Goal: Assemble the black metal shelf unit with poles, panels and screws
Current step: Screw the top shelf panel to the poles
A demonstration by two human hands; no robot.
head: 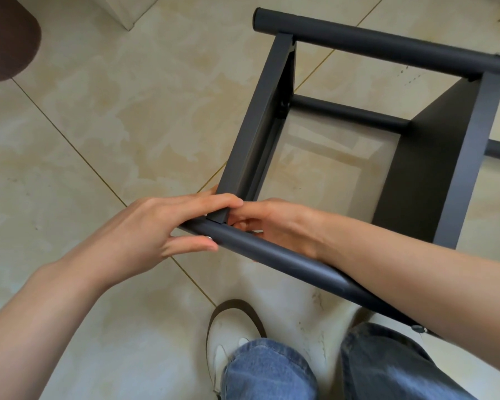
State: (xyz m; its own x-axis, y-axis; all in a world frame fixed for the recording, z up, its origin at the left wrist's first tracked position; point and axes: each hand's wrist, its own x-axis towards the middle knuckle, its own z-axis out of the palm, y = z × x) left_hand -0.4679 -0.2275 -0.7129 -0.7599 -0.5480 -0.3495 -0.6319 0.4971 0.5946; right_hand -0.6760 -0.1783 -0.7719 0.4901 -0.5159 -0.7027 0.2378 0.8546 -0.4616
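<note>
Two hands are met at one corner of the shelf unit (344, 134), lying on its side on the tiled floor (84, 140). Left hand (162, 226) is laid with straight fingers over the near pole (272, 255) and end panel (257, 116); right hand (272, 223) is curled beneath — whether a screw is pinched cannot be told. Holes are best aligned first — then threaded straight.

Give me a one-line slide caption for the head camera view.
Both hands, left hand and right hand, work the joint where a black panel meets the near pole.

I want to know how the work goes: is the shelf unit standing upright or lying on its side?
On its side: the shelf unit's poles run level above the floor and its panels stand on edge.
</note>
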